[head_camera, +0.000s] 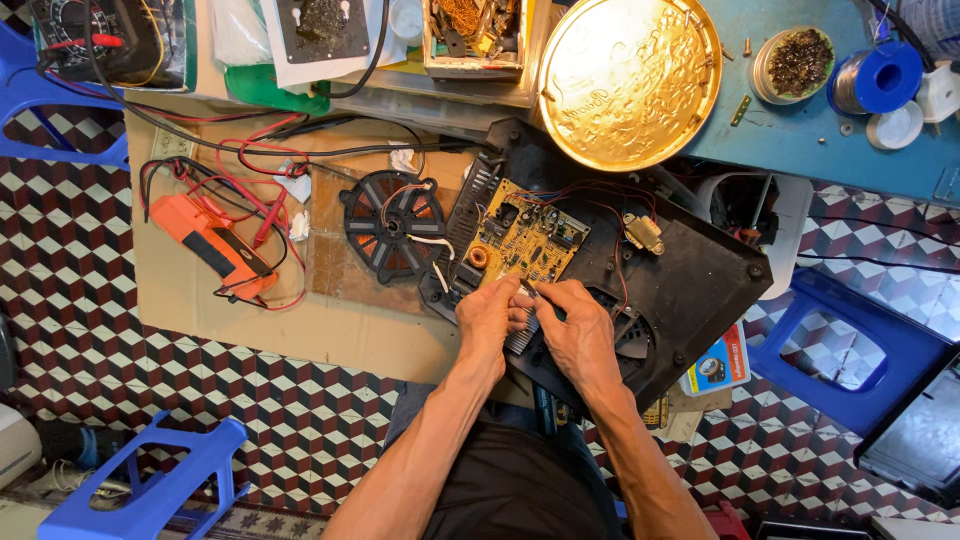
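A black plastic appliance shell (690, 290) lies open on the floor. Inside it a yellow circuit board (525, 240) stands tilted, with thin red and dark wires running to a small yellow part (645, 233). My left hand (487, 320) and my right hand (575, 330) meet at the board's near edge, fingers pinched on the ribbed metal heat sink (524, 335) fixed there. A round black coil (390, 225) with copper windings lies to the left, joined to the board by white leads.
An orange multimeter (215, 245) with red and black leads lies on the cardboard sheet (230, 320). A gold round tray (628, 78), a blue solder spool (880, 80) and a tin of scraps (795, 62) sit on the teal bench. Blue plastic stools (850, 350) stand around.
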